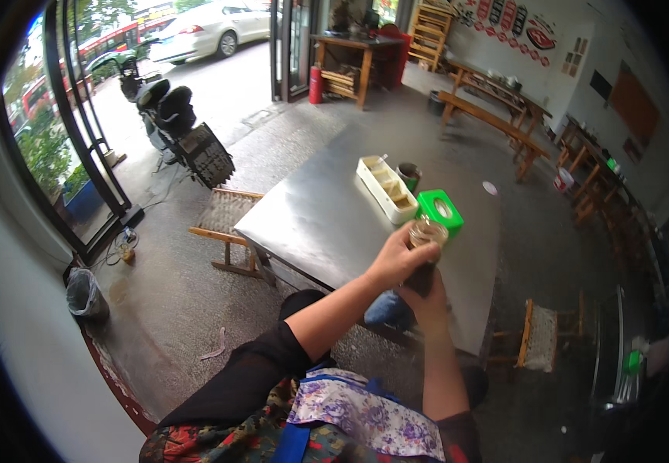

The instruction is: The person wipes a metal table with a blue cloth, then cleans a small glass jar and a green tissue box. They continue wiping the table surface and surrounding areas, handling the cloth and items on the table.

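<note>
Both of my hands meet over a steel-topped table [305, 202], around a glass jar [427, 230]. My left hand [405, 254] wraps the jar below its clear mouth. Lower down, my right hand [431, 298] grips the dark lower part, which is partly hidden by fingers; whether that is the jar's contents or a cloth I cannot tell. Just beyond the jar sits a green tissue box [451, 213]. To its left stands a white condiment box [378, 188] with several compartments and a spoon handle sticking out. A dark can [408, 173] stands behind them.
A woven-seat stool [227, 211] touches the table's left side; another stool [540, 335] stands to the right. A lined trash bin [86, 295] is by the left wall. Beyond are a parked scooter [184, 127], a fire extinguisher [315, 85] and a wooden bench [490, 122].
</note>
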### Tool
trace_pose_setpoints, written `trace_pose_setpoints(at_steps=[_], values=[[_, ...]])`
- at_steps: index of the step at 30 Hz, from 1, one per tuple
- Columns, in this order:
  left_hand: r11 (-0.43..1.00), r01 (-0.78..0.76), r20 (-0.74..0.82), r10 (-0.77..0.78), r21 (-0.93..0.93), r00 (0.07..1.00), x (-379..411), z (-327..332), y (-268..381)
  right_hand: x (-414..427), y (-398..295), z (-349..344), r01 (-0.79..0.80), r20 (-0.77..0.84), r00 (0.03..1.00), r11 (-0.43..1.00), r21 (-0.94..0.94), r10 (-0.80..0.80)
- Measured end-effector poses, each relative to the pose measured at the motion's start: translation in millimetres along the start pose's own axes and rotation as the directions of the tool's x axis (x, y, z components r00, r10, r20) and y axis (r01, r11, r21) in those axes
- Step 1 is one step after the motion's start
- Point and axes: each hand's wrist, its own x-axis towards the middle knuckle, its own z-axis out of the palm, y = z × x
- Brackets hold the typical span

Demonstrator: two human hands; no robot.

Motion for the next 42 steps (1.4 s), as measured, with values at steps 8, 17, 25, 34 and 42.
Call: trace_pose_setpoints(at_steps=[8, 17, 25, 34, 42], values=[[0.934, -0.05, -0.133, 0.104, 0.355, 0.986, -17.1, 21.1, -9.9, 7.7, 26.6, 2.7, 0.062, -0.231, 0.962, 0.938, -0.341, -0.148], [0.984, 0.084, -0.179, -0.055, 0.157, 0.982, -5.3, 7.1, -10.6, 5.9, -24.0, 4.8, -0.259, -0.196, 0.965, 0.77, -0.583, 0.176], [0.996, 0.058, -0.045, -0.054, 0.075, 0.998, -7.7, -41.2, -17.4, 2.8, 2.5, -33.9, -0.253, -0.207, 0.946, 0.967, 0.007, 0.249], [0.983, 0.009, -0.018, -0.006, 0.183, 1.0, -14.3, -31.3, -37.5, -0.5, -39.5, 39.3, 0.245, -0.353, 0.914, 0.966, 0.082, -0.202], [0.99, 0.034, 0.013, -0.036, 0.139, 0.999, -20.9, -32.2, -32.2, 2.6, -42.7, 45.9, 0.352, -0.106, 0.918, 0.907, -0.229, -0.383]])
